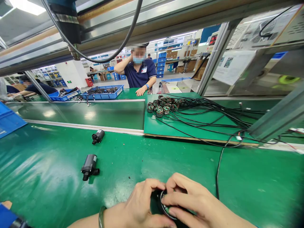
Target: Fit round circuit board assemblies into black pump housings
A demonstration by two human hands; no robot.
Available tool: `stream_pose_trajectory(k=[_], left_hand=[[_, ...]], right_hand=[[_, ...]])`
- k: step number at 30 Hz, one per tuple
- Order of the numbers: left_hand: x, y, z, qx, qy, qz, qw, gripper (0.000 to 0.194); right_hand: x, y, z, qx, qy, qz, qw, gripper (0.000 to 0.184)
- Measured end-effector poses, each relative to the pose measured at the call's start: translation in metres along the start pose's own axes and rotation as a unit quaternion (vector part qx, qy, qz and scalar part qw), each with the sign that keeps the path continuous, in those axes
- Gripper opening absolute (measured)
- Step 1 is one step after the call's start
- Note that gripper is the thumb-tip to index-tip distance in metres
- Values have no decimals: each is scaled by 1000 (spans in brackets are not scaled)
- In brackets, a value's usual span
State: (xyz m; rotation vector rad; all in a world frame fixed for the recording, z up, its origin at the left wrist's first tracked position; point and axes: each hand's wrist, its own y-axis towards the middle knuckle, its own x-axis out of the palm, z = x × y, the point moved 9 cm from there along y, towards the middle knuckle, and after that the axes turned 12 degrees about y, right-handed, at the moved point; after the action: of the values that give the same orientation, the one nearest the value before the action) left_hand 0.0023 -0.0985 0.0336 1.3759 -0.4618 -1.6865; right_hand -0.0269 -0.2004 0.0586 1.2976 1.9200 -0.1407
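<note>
The left hand [140, 204], wearing a green stone bangle [102, 217], and the right hand [192, 199] both grip a round black plastic housing [162, 202] with a shiny rim, fingers curled closed around it, over a glossy green bench mat [47, 177].

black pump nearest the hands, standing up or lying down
Lying down: the black pump rests on its side, cylindrical body flat along the green mat.

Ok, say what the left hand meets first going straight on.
The left hand is touching the round black housing held in both hands; the right hand lies just beyond, though depth is unclear.
</note>
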Motion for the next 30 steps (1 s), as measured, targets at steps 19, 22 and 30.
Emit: stream_pose_trajectory(k=[19,22,30], left_hand=[[18,-9,9,99,-67,-23,993,41],[24,-15,12,134,-25,-73,988,33],[20,-12,13,144,-75,-99,982,32]], right_hand=[[5,-2,29,77,120,61,988,11],[14,-9,50,219,216,-10,951,8],[13,-7,45,239,307,-34,921,16]])
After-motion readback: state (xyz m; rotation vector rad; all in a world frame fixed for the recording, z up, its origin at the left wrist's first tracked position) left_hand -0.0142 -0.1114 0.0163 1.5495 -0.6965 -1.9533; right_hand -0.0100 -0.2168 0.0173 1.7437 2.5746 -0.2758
